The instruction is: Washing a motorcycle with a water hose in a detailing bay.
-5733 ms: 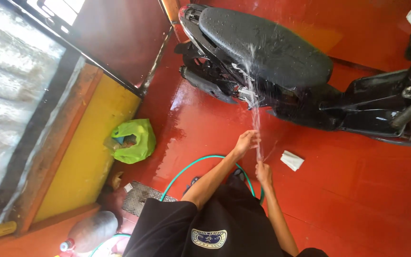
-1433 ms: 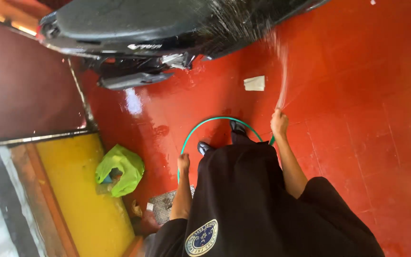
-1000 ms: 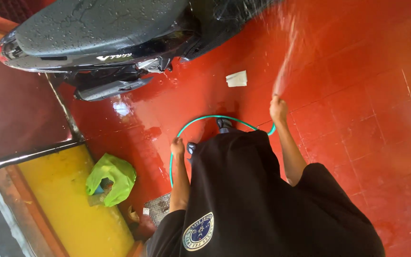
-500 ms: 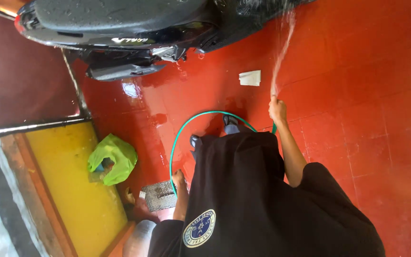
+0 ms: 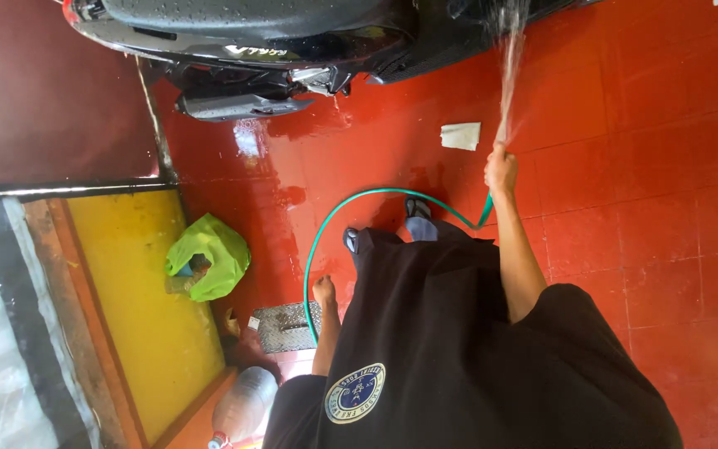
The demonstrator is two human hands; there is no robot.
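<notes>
Spraying hose (image 5: pixel 351 212) gripped in right hand (image 5: pixel 500 169) fingers

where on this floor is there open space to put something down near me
The red tiled floor is bare to the right of the right hand and its water jet. Crowded: the strip under the scooter, the white cloth, the green hose looping past the left hand, the green bag and metal grate.
</notes>
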